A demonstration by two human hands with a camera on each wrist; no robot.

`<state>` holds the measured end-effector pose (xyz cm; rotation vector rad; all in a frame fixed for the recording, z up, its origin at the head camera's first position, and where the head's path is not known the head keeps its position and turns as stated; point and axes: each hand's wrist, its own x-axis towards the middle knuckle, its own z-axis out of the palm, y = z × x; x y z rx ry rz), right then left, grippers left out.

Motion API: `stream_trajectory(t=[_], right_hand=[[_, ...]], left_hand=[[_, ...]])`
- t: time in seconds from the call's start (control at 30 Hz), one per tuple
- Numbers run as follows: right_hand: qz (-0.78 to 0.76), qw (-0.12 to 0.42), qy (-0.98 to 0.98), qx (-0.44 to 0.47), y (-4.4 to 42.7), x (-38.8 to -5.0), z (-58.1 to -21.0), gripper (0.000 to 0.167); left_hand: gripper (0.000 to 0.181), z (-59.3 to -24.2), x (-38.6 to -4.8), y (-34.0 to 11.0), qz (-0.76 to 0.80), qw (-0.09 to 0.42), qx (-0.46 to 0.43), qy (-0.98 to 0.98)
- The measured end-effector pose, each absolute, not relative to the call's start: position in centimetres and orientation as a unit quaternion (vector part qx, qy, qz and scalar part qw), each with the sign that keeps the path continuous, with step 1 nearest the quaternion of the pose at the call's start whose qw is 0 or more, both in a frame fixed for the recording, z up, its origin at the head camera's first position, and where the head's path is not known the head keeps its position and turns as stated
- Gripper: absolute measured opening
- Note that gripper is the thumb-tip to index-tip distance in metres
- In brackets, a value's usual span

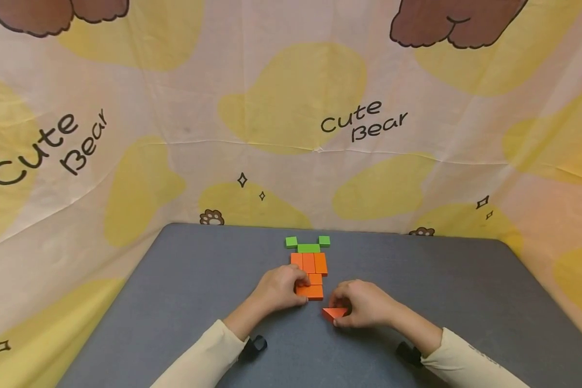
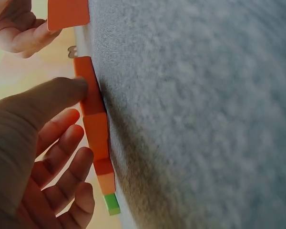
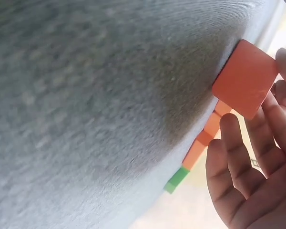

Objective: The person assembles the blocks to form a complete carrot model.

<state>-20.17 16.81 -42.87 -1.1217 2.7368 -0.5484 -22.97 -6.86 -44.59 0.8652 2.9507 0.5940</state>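
On the grey table lies a flat figure of blocks, with several orange blocks [image 1: 309, 262] below green blocks [image 1: 309, 248]. My left hand [image 1: 278, 286] is at the figure's near end. Its thumb is against the near side of the lowest orange block [image 1: 312, 292], and its index finger bends over the block's far left part. In the left wrist view, the other fingers hang loosely curled beside the row. Just to the near right, my right hand [image 1: 366, 304] pinches a red-orange triangular block [image 1: 333, 312] between thumb and fingers. That triangular block [image 3: 245, 78] shows a square side face in the right wrist view.
Two small green blocks [image 1: 324, 241] sit at the upper corners of the figure. A printed cloth [image 1: 291, 118] hangs behind the table [image 1: 199, 280] and along its sides. Dark wrist devices [image 1: 254, 347] are at both cuffs.
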Motion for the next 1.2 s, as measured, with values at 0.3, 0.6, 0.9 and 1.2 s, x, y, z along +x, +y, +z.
stream_trajectory(t=[0.3,0.6,0.9,1.2], right_hand=[[-0.198,0.060,0.906,-0.370,14.5,-20.9,-42.7,0.019],[-0.207,0.059,0.907,-0.362,12.8,-21.8,-43.2,0.022],[-0.203,0.045,0.914,-0.348,12.7,-22.0,-43.7,0.023],[-0.206,0.045,0.912,-0.351,12.7,-22.1,-44.1,0.024]], left_hand=[[0.024,-44.4,-22.5,-9.2,0.212,-0.008,0.263,0.941],[0.025,-44.6,-22.1,-11.1,0.215,-0.023,0.250,0.944],[0.026,-44.6,-21.7,-11.9,0.214,-0.030,0.237,0.947],[0.023,-44.9,-21.6,-12.3,0.214,-0.035,0.227,0.949]])
